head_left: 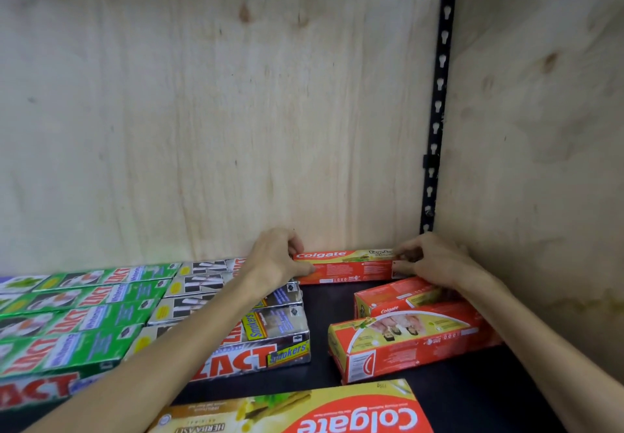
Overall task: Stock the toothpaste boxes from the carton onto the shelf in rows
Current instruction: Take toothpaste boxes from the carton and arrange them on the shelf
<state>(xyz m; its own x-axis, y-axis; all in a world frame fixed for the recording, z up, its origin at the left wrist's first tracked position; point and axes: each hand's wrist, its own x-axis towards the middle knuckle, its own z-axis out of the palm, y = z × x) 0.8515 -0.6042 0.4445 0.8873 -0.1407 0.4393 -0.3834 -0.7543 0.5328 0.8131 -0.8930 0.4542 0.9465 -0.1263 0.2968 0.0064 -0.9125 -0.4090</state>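
Observation:
A red Colgate toothpaste box (pixel 347 265) lies lengthwise against the plywood back wall on the dark shelf (pixel 320 301). My left hand (pixel 278 258) grips its left end and my right hand (pixel 430 260) grips its right end. Two more red Colgate boxes (pixel 408 341) lie tilted in front of it, near the right wall. A large Colgate box (pixel 304 410) lies at the bottom edge, closest to me. The carton is not in view.
Rows of green Zact boxes (pixel 77 318) and silver Zact Smokers boxes (pixel 236 341) fill the shelf's left side. The plywood side wall (pixel 540 162) with a black slotted upright (pixel 439 95) closes the right. Bare dark shelf shows between the silver boxes and the red ones.

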